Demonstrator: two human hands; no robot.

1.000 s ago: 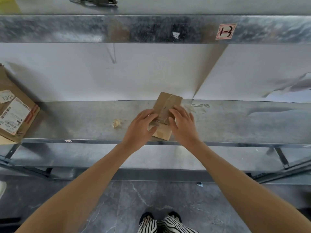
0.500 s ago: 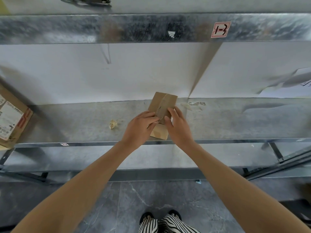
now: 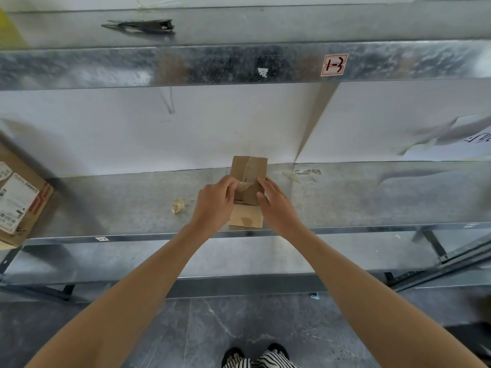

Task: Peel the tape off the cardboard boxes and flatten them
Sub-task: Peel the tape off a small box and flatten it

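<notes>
Head view: galvanised metal shelf (image 3: 358,197), dull and scuffed, white wall behind, grey marble floor below. Small brown cardboard box (image 3: 248,192) stands at the shelf's front edge, centre. Left hand (image 3: 215,205) pinches a glossy clear tape strip (image 3: 243,185) lifted off it; right hand (image 3: 276,205) presses its side, fingers spread. Crumpled tape scrap (image 3: 178,205) left of the box. Versus 0.5 s ago: more tape lifted.
</notes>
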